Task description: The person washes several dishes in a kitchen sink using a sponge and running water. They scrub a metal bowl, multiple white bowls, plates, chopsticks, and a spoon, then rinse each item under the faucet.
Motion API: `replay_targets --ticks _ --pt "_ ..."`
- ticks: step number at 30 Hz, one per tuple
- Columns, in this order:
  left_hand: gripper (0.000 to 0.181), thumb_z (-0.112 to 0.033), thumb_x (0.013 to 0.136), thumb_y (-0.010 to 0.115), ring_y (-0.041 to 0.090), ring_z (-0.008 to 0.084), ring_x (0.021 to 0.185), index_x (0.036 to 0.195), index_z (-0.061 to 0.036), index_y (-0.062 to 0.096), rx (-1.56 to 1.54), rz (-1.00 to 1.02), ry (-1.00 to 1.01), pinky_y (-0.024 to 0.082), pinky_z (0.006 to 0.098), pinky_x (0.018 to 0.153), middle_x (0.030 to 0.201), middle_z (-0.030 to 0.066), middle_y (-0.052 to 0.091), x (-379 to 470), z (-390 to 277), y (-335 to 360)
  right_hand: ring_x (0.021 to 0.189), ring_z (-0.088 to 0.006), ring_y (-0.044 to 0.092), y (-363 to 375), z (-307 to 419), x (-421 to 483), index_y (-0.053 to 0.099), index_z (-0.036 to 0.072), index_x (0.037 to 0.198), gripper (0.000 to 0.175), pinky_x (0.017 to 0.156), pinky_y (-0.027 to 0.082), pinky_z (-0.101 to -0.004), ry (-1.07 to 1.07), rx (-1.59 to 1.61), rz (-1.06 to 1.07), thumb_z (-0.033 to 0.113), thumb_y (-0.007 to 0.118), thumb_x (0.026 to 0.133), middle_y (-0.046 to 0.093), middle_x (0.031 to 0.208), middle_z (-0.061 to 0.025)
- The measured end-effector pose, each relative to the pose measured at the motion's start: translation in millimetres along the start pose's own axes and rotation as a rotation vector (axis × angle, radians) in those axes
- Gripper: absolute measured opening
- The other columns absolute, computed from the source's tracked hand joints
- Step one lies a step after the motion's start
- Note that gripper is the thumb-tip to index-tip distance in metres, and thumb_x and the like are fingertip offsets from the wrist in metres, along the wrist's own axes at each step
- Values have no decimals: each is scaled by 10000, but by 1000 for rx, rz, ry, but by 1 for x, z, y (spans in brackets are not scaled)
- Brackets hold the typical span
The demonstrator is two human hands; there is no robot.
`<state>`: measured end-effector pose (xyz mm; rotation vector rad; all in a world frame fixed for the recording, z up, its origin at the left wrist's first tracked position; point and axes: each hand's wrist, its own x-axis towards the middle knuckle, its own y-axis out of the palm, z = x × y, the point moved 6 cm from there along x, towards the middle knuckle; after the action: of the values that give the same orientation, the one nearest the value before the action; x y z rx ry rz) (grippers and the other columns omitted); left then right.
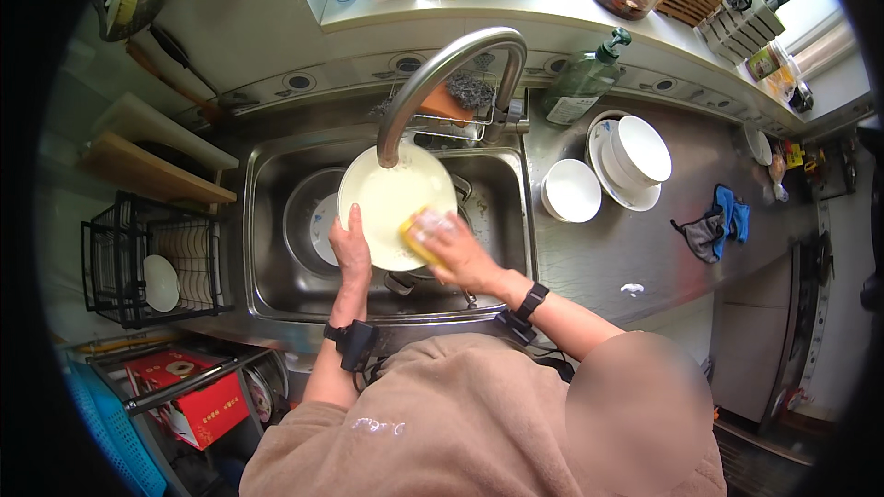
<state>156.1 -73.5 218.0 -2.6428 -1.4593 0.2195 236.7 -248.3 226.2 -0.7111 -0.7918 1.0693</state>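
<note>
My left hand grips the left rim of a pale cream plate or pan, thumb on its inner face. It is held above the stainless steel sink, under the curved faucet. In my right hand is a yellow sponge, pressed to the lower right of the cream surface; hand and sponge are blurred. Below on the left, a round metal basin stands in the sink with a white dish in it. More metal cookware is partly hidden beneath the held piece.
Right of the sink stand a white bowl, stacked bowls and plates and a green pump bottle. Farther right lies a blue-grey cloth. A wire caddy sits behind the faucet; a black dish rack is at left.
</note>
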Motion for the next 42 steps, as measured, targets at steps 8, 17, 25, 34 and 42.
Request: replay_targets --ticks 8,17,25,34,42 --pt "351 -230 943 507 585 161 774 1009 102 602 0 123 -89 467 307 706 859 137 658 -5 3 6 1363 -372 234 2 7 15 451 232 1344 568 1096 202 -529 -7 207 -173 232 621 803 215 1484 -193" --pt "379 -246 959 482 589 171 862 1101 93 578 -43 124 -223 464 308 766 977 137 648 -14 29 7 1336 -380 265 -23 -4 31 408 127 1366 573 1084 239 -475 142 29 -308 162 580 820 274 1454 -197" --pt "397 -274 967 467 587 134 729 1000 96 605 -65 72 -266 476 306 676 826 98 654 -20 39 1 1362 -366 230 7 -20 0 397 146 1377 633 1116 203 -478 234 -21 34 71 546 766 281 1461 -168" --pt "406 -319 953 472 579 153 767 1000 54 624 -206 -40 -304 471 336 710 854 121 668 -16 86 14 1317 -421 286 13 46 16 416 52 1330 746 1080 257 -487 -101 147 130 263 739 691 326 1426 -196" --pt "598 -510 951 382 630 194 907 1193 16 531 -581 356 -672 525 349 764 1065 131 628 -24 68 22 890 -350 613 -26 34 3 631 39 1040 391 798 501 -382 -36 171 -151 -7 685 656 642 1009 -149"
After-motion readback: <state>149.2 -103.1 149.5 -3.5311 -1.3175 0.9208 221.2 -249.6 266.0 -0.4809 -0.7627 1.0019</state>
